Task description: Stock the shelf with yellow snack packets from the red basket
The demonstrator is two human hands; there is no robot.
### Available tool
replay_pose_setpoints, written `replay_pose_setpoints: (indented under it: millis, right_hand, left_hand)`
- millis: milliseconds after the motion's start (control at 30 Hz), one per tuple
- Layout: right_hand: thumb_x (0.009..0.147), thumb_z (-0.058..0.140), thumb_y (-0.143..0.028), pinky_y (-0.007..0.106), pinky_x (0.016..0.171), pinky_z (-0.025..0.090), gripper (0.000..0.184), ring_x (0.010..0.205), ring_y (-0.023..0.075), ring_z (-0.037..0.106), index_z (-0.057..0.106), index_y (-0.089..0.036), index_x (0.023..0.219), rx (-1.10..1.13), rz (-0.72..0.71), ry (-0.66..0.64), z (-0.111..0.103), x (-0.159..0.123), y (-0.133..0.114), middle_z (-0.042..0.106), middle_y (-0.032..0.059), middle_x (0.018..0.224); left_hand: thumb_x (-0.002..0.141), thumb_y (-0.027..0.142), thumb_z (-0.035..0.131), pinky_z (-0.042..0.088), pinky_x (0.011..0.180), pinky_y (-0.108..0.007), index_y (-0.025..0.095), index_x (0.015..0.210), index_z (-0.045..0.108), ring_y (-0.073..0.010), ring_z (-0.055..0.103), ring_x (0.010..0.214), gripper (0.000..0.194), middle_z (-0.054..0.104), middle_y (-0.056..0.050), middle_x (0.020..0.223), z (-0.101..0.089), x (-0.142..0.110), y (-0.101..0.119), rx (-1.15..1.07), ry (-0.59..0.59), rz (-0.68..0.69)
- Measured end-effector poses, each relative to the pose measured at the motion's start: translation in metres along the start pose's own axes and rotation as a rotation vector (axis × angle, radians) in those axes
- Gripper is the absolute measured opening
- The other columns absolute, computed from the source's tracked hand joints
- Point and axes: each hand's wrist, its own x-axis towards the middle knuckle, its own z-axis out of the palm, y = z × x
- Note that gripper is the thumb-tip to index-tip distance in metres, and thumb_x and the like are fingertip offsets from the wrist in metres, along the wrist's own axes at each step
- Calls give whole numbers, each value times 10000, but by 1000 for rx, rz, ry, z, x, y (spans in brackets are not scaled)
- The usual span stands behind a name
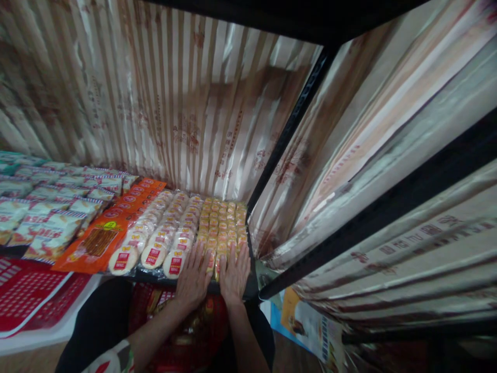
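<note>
Both my hands lie flat on the front rows of small gold-wrapped snacks (219,217) at the right end of a black shelf. The fingers of my left hand (195,272) are stretched out over the left edge of these snacks, beside a row of round white crackers in clear wrap (175,263). My right hand (235,272) rests with spread fingers near the shelf's right corner. Between my hands a few gold pieces show. Further left are two more rows of wrapped round crackers (153,254) and an orange snack bag (99,243).
White snack packets (54,228) fill the shelf's left. A red basket (34,292) stands front left; another red basket (140,305) with packets sits below my arms. A black post (287,129) rises at the right corner, before striped sheeting (186,103). A blue-and-orange bag (306,321) lies lower right.
</note>
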Motion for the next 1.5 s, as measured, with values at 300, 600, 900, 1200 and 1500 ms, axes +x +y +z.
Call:
replay_pose_setpoints:
  millis: [300,600,900,1200,1500]
  right_hand:
    - [931,240,-434,493,1074,197,561,1397,264,53,325,-131,1396,13,31,-8,-2,-1,-1,130,154,1516]
    - [935,206,-435,506,1073,201,571,1399,255,39,320,-119,1397,44,39,-22,-1,-1,-1,122,163,1515]
    - [935,242,-401,514,1077,195,544,1401,246,36,314,-126,1399,51,33,-30,-1,-1,-1,127,148,1517]
    - [932,245,-419,527,1069,193,563,1400,262,16,309,-111,1399,56,43,16,-1,-3,-1,112,171,1514]
    - [938,217,-392,522,1065,198,549,1397,253,48,300,-111,1402,79,45,-5,-2,-1,-1,154,172,1507]
  left_hand:
    - [864,327,432,186,1103,-480,153,1339,414,-270,239,1364,506,352,-144,1439,-4,5,2,5,-12,-42]
    - [861,289,419,202,1095,-469,148,1342,400,-269,238,1365,501,349,-155,1438,-2,10,2,21,-25,-30]
    - [871,248,380,214,1098,-464,89,1366,340,-258,177,1383,522,323,-155,1452,12,12,7,8,-17,-29]
    - [878,251,397,203,1105,-467,107,1370,349,-267,176,1383,514,316,-142,1458,2,10,8,7,-8,35]
    - [887,246,381,195,1101,-479,115,1391,311,-267,139,1390,525,279,-140,1474,-2,8,5,-14,-36,60]
